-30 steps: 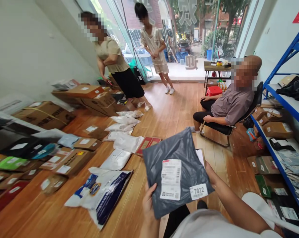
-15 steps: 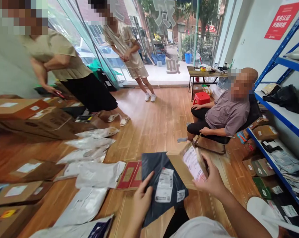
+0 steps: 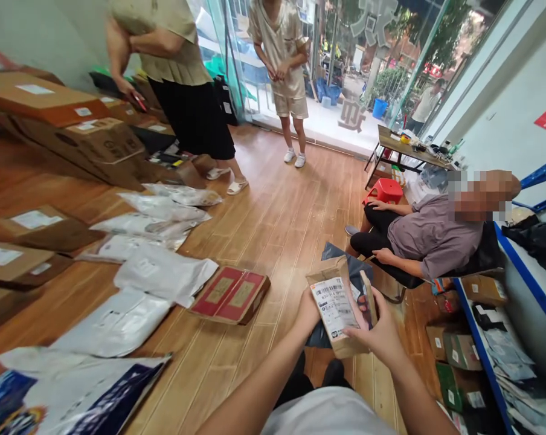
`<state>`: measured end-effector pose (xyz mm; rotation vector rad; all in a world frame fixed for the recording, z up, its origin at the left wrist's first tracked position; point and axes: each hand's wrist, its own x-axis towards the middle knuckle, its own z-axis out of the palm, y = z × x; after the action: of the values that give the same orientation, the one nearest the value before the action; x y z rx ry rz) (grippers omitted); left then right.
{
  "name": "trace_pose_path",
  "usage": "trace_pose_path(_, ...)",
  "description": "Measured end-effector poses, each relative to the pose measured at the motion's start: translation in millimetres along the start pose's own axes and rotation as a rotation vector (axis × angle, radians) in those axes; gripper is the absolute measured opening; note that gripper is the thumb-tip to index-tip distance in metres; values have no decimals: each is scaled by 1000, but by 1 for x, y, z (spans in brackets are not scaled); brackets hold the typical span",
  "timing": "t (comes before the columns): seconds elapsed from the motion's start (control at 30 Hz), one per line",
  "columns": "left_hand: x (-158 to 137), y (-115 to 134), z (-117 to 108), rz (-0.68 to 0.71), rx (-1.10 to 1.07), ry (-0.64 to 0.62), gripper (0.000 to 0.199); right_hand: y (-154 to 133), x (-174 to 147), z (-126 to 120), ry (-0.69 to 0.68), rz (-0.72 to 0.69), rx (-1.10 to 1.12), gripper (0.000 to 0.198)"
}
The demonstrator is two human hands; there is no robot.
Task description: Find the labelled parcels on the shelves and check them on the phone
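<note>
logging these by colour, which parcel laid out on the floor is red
The flat red box, right of the white bags. Its red top sets it apart from them and from the brown boxes.

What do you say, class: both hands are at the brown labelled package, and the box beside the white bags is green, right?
Not quite: the head view shows that the box beside the white bags is red, not green. The left hand and right hand are indeed at the brown labelled package.
</note>
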<state>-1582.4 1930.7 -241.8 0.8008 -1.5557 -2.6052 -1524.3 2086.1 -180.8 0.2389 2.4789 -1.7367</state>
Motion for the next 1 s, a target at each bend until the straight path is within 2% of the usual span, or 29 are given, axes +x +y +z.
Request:
trace_pose_path(0.13, 5, 0, -3, 61, 142, -64, 5, 4, 11, 8, 44, -33, 21, 81)
trace_pose_path(0.3, 14, 1, -13, 93, 220, -127, 7, 8, 25, 15, 39, -19, 86, 76)
trace_pose_path(0.43, 28, 4, -24, 129, 239, -156, 12, 6, 38, 25, -13, -19, 131, 64)
trace_pose_path(0.6, 53, 15, -52, 181, 284, -130, 28, 3, 65, 52, -101, 14, 152, 65)
trace_pose_path(0.7, 71, 27, -76, 195, 340, -79, 40, 7, 86, 76, -73, 1, 157, 68)
trace_pose_path(0.77, 85, 35, -93, 195, 385, -35, 44, 11, 102, 94, -55, -14, 162, 70)
trace_pose_path(0.87, 117, 39, -118, 182, 436, 12, 43, 17, 131, 122, -112, -17, 133, 76)
trace_pose_path(1.0, 191, 40, -144, 169, 485, 2, 38, 21, 187, 156, -151, -8, 38, 96)
